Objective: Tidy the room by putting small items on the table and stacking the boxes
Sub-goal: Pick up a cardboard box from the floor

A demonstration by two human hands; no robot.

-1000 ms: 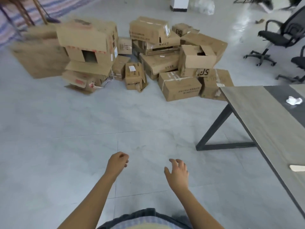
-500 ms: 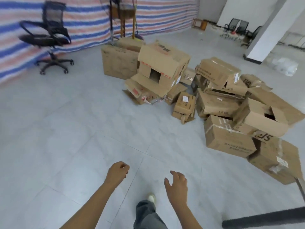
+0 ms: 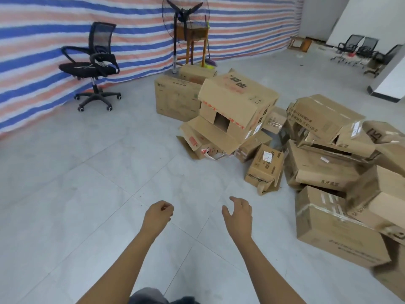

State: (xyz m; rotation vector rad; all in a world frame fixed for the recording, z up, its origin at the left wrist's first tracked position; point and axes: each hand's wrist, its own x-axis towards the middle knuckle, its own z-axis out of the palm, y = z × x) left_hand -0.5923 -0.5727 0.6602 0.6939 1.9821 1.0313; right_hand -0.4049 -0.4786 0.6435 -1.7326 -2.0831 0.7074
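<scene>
- A person's left hand (image 3: 158, 215) reaches forward over the pale grey tiled floor (image 3: 87, 194), fingers curled in toward the palm, holding nothing.
- The right hand (image 3: 238, 212) is stretched out beside it, fingers loosely spread and slightly bent, also holding nothing.
- A jumbled heap of brown cardboard boxes (image 3: 317, 172) lies on the floor ahead and to the right, well apart from both hands.
- A large tilted carton with red print (image 3: 236, 102), a rectangular hole cut in its side, leans on crushed boxes at the heap's left.
- A small carton with a white label (image 3: 266, 165) sits at the heap's front edge, nearest the right hand.
- A black mesh office chair (image 3: 92, 66) and a black pedestal fan (image 3: 185, 14) stand by the blue, red and white striped tarpaulin (image 3: 43, 29).
</scene>
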